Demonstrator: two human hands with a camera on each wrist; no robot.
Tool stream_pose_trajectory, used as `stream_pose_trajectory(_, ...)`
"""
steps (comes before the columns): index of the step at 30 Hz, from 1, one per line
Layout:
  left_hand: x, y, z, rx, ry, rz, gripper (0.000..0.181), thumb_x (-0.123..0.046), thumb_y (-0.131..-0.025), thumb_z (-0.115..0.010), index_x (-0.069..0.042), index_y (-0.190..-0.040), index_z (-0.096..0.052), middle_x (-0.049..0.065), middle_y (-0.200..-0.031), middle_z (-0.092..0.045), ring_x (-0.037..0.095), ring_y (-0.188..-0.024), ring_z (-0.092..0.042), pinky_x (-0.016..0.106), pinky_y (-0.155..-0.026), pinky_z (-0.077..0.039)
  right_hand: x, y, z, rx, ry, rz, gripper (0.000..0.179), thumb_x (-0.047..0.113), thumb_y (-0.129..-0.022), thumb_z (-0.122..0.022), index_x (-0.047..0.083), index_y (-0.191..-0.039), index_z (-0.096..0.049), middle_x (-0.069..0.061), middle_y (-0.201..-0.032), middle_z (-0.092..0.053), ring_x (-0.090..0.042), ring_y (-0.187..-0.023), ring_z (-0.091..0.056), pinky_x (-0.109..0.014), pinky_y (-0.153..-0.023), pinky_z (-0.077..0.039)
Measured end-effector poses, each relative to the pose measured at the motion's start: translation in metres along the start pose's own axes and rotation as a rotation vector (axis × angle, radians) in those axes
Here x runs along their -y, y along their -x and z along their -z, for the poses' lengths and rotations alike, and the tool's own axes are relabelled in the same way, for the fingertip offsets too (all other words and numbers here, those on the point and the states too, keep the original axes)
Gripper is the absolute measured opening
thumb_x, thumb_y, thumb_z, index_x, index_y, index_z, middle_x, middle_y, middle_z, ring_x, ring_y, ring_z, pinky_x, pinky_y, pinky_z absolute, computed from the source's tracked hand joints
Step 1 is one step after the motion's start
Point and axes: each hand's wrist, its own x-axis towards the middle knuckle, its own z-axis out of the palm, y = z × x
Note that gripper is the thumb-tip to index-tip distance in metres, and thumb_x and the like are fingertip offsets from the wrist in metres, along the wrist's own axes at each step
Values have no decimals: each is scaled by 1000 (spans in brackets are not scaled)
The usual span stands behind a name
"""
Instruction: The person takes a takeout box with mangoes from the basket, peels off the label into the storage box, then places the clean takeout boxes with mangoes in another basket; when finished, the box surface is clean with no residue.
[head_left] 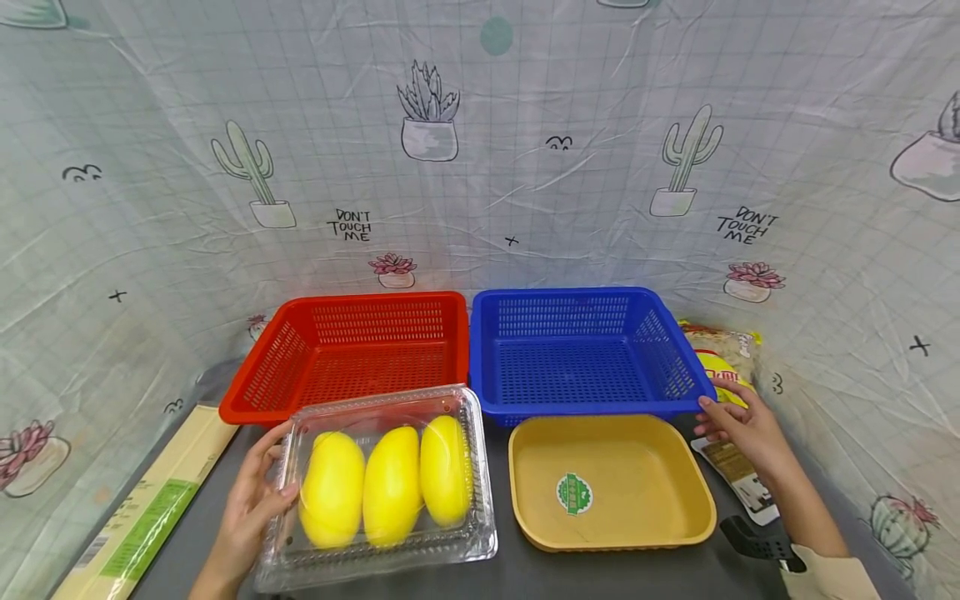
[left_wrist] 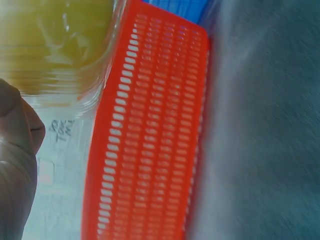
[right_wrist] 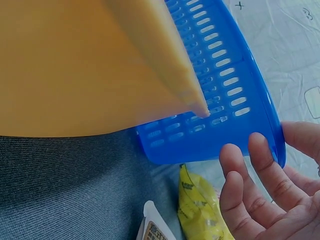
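Observation:
In the head view my left hand (head_left: 243, 508) grips the left side of a clear plastic box (head_left: 483, 500). Three yellow mangoes (head_left: 332, 490) show through it, side by side. The box overlaps the front rim of a red slotted basket (head_left: 382, 358) in this view; in the left wrist view it appears beside that basket's wall (left_wrist: 145, 135). At the right, my right hand (head_left: 750, 429) pinches the front right corner of a blue slotted basket (head_left: 570, 367), thumb and fingers on either side of the rim (right_wrist: 272, 120).
A yellow plastic tray (head_left: 630, 517) with a green sticker stands before the blue basket. A yellow-and-clear food packet (head_left: 731, 346) and a white-edged package (head_left: 753, 496) lie at the right. A long cream-and-green pack (head_left: 142, 517) lies at the left. A patterned curtain (head_left: 510, 175) hangs behind.

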Motion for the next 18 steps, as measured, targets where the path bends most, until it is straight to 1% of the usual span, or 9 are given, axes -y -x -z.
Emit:
stream_pose_trajectory(2, 2, -7, -3, 35, 71, -49, 69, 24, -86, -27, 4, -151, -17, 10, -116, -41, 19, -37, -38, 28, -27, -37, 0, 0, 0, -2, -2, 0, 64, 27, -102, -52, -8, -145, -20, 2, -81, -70, -16, -68, -70, -31, -65, -59)
stream_pose_trajectory(5, 3, -16, -8, 56, 111, -93, 70, 26, -84, -26, 5, -150, -18, 11, -113, -40, 18, -36, -38, 27, -26, -35, 1, 0, 0, -1, -8, -4, 64, 28, -102, -52, -8, -145, -20, 3, -81, -70, -17, -68, -71, -32, -65, -59)
stream_pose_trajectory(8, 4, -25, -14, 40, 94, -104, 70, 25, -83, -29, 4, -150, -21, 12, -112, -41, 16, -40, -42, 28, -28, -36, 1, 0, 0, 4, -16, -9, 65, 28, -102, -52, -8, -145, -19, 4, -80, -70, -18, -69, -71, -32, -66, -59)
stream_pose_trajectory(10, 5, -31, -19, 28, 77, -111, 70, 24, -83, -31, 3, -150, -23, 12, -113, -42, 16, -49, -46, 28, -30, -38, 1, 0, 0, 4, -22, -13, 66, 29, -102, -52, -7, -146, -19, 5, -80, -69, -18, -69, -71, -32, -66, -59)
stream_pose_trajectory(12, 6, -37, -23, 29, 78, -132, 71, 24, -82, -31, 3, -150, -23, 13, -113, -42, 16, -53, -46, 29, -32, -38, 0, 1, 0, 2, -26, -15, 66, 29, -102, -52, -7, -146, -19, 8, -79, -69, -17, -69, -71, -33, -66, -59)
stream_pose_trajectory(14, 8, -42, -27, 33, 98, -152, 71, 23, -82, -31, 3, -150, -23, 13, -112, -41, 17, -53, -45, 29, -32, -38, 0, 0, 0, 1, -35, -16, 66, 29, -102, -52, -7, -146, -19, 8, -80, -69, -16, -69, -70, -33, -66, -59)
stream_pose_trajectory(16, 10, -47, -32, 34, 116, -163, 71, 23, -82, -31, 3, -150, -24, 13, -111, -40, 18, -47, -42, 28, -31, -37, 0, 0, 0, 1, -40, -19, 66, 29, -102, -52, -7, -146, -19, 7, -80, -70, -15, -69, -70, -33, -66, -59)
stream_pose_trajectory(18, 12, -50, -36, 26, 128, -160, 70, 22, -83, -32, 2, -149, -24, 13, -110, -38, 17, -42, -40, 27, -31, -39, -1, 0, 0, 6, -45, -25, 66, 29, -102, -52, -7, -146, -18, 5, -81, -70, -16, -69, -71, -32, -66, -59)
